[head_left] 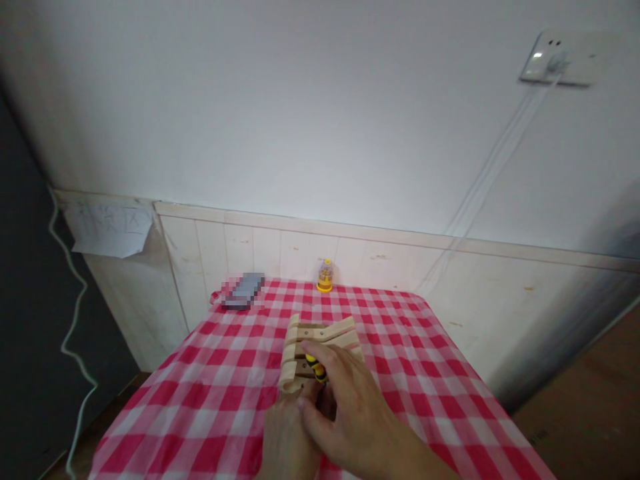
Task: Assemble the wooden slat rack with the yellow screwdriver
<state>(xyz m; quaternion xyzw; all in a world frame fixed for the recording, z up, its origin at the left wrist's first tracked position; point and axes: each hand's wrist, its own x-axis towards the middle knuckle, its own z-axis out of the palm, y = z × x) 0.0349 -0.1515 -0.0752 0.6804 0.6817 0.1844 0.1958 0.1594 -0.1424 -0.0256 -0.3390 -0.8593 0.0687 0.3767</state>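
Note:
A slatted piece of pale wood lies on the checked tablecloth, with dark screw heads showing along its darker cross strips. My right hand is closed around a screwdriver with a yellow and black handle, held over the near part of the wood. The screwdriver's tip is hidden. My left hand is at the near end of the wooden piece, partly under my right hand. Its fingers are mostly covered, so its grip does not show.
A red and white checked tablecloth covers the table. Near the wall stands a small clear container with a yellow base. A blurred-out phone-like flat object lies at the back left. White cables run down from a wall socket.

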